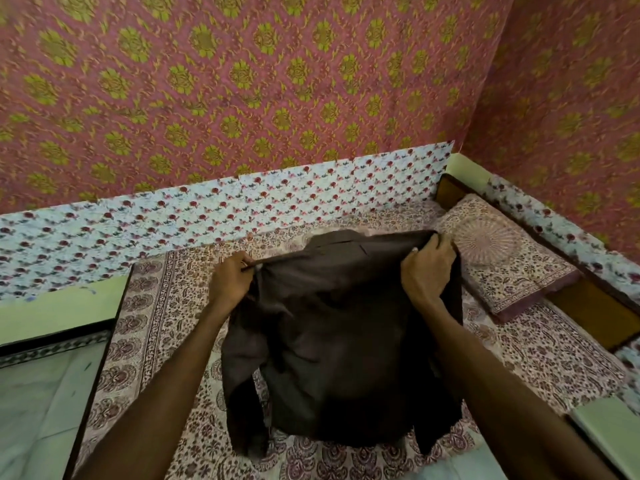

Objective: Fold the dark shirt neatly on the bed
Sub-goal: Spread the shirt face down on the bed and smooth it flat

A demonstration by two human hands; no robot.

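Observation:
The dark brown shirt (332, 337) hangs spread out above the bed (149, 327), held up by its shoulders. My left hand (231, 279) pinches the left shoulder seam. My right hand (426, 268) grips the right shoulder. The collar (332, 241) droops away from me behind the top edge. Both sleeves dangle down the sides, and the hem hangs just above the patterned bedsheet. The part of the bed under the shirt is hidden.
A pillow (502, 261) in matching print lies at the right against the wooden headboard (588, 306). Floral wall panels (242, 206) border the far side. At the left the bed's edge drops to a pale tiled floor (38, 403).

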